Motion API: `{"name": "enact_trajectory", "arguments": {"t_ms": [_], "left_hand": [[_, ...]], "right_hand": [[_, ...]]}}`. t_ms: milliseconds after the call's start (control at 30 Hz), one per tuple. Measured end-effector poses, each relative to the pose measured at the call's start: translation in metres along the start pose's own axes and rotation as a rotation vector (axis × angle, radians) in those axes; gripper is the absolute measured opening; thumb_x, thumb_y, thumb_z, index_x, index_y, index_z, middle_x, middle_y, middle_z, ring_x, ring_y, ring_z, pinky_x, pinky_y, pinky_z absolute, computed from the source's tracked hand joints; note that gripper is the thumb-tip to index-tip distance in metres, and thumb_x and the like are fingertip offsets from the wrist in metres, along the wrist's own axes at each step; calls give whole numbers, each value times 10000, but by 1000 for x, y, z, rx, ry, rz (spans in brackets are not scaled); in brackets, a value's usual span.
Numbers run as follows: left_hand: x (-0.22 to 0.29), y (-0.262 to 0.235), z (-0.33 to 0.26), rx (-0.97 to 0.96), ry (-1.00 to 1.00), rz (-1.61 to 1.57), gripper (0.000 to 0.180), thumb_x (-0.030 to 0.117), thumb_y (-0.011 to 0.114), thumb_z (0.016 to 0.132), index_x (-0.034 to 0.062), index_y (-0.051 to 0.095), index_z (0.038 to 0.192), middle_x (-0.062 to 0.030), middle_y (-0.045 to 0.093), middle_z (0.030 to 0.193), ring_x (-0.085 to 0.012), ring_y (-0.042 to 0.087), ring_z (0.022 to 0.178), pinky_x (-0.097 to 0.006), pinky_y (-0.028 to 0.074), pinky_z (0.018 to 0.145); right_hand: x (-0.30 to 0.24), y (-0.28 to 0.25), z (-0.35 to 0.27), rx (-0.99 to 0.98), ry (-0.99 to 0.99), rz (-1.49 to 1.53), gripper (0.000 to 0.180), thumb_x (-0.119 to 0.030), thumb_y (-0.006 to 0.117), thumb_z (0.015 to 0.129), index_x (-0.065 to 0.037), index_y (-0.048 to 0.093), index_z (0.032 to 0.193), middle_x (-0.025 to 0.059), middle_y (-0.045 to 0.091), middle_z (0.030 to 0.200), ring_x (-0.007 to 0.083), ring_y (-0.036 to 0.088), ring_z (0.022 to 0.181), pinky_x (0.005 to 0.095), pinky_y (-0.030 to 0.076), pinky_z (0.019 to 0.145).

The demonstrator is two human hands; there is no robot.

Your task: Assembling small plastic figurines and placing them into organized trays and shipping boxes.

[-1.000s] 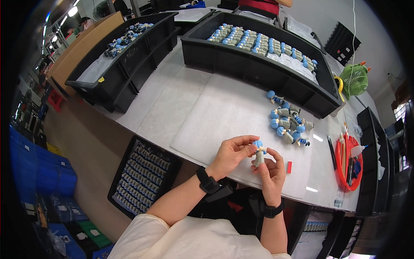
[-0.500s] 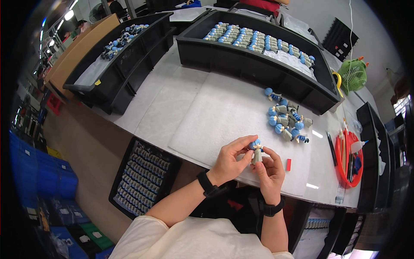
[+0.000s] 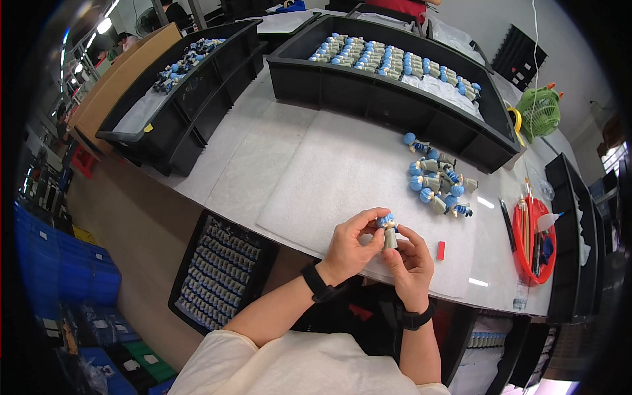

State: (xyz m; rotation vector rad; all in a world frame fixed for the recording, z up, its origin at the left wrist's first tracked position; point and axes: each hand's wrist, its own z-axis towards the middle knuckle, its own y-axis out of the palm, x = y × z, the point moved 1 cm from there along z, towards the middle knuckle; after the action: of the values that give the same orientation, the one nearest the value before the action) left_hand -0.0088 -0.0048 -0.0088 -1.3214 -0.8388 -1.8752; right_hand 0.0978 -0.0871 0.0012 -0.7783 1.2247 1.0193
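Between both hands I hold a small blue-haired figurine (image 3: 390, 238) with a pale grey-green body, roughly upright above the near part of the white foam sheet (image 3: 309, 178). My left hand (image 3: 352, 245) pinches it at the head and side. My right hand (image 3: 411, 264) grips its body from the other side, thumb near the lower end. Beyond my hands, at the right of the sheet, lies a loose heap of similar figurines (image 3: 431, 183), some with blue striped parts. A small red block (image 3: 441, 251) rests just right of my right hand.
A black tray (image 3: 388, 122) of figurines in rows stands at the back, another black tray (image 3: 217, 108) at the left. At right is a red basket (image 3: 543, 270) of brushes and tools, with a green fan (image 3: 540, 112) behind. A lower tray (image 3: 174, 289) of figurines sits below the table's left edge.
The figurine has turned slightly and shifted a little left in my fingers. Both hands keep hold of it; the heap and trays stay where they were.
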Motion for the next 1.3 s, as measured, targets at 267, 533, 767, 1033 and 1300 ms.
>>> {"name": "enact_trajectory", "arguments": {"t_ms": [267,533,767,1033,1300], "left_hand": [[-2,-1,-2,17,23,80,322,-41,509,802,-40,482,1123,-86,565,1011,-123,549,894,-264,456,817],[-2,-1,-2,25,30,100,316,-45,506,802,-38,486,1118,-89,560,1028,-124,548,901,-262,454,821],[0,-1,3,-28,-21,-96,334,-47,462,829,-19,470,1162,-98,548,1080,-135,530,974,-264,444,855],[4,-8,13,-68,-270,-478,286,46,434,881,1,479,1160,-86,564,1032,-135,551,930,-265,464,838],[2,-9,15,-99,-359,-438,255,102,447,892,-20,506,1108,-94,571,998,-141,563,902,-274,482,818]], "right_hand": [[0,-1,0,-10,16,-2,382,-39,628,781,7,476,1129,80,598,819,47,523,689,161,413,586],[-1,0,0,-11,11,-1,389,-34,624,783,8,466,1136,81,596,829,51,528,700,162,418,590],[1,2,0,43,3,0,461,-44,638,773,-1,417,1176,85,587,836,61,541,693,169,429,587],[0,0,0,93,18,-37,561,-66,673,747,-12,369,1214,93,581,832,77,555,674,178,441,588],[0,2,1,100,36,20,607,-69,694,725,-16,354,1226,80,573,812,85,548,717,186,446,617]]}}
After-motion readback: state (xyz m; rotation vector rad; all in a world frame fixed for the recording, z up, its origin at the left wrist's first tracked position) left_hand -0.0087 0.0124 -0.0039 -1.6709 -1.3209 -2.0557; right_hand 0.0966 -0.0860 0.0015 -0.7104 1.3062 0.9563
